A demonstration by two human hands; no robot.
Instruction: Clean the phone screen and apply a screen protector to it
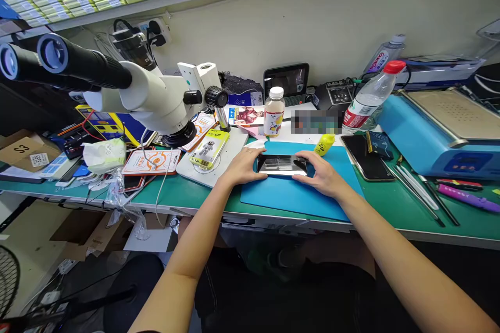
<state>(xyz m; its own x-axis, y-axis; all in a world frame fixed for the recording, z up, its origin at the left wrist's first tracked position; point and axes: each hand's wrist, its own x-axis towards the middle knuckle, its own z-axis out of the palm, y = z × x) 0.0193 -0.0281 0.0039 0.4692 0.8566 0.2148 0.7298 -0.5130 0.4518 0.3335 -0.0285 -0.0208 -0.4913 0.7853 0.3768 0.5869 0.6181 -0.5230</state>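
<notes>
A smartphone point(283, 165) with a dark, shiny screen lies sideways over the blue mat point(297, 200), its glass reflecting light. My left hand point(245, 165) grips its left end, fingers at the far edge and thumb at the near edge. At the opposite end, my right hand point(319, 174) holds it the same way. Just beyond my right hand a small yellow bottle point(324, 144) leans over on the mat. A white tissue point(255, 144) shows behind my left hand.
A microscope point(156, 99) stands at left, its base bearing a yellow packet point(210, 149). Behind the mat is a juice bottle point(274, 114). Rightward are a second phone point(365, 158), a red-capped bottle point(369, 99), tweezers point(414, 190), a purple tool point(469, 197) and a blue machine point(429, 135).
</notes>
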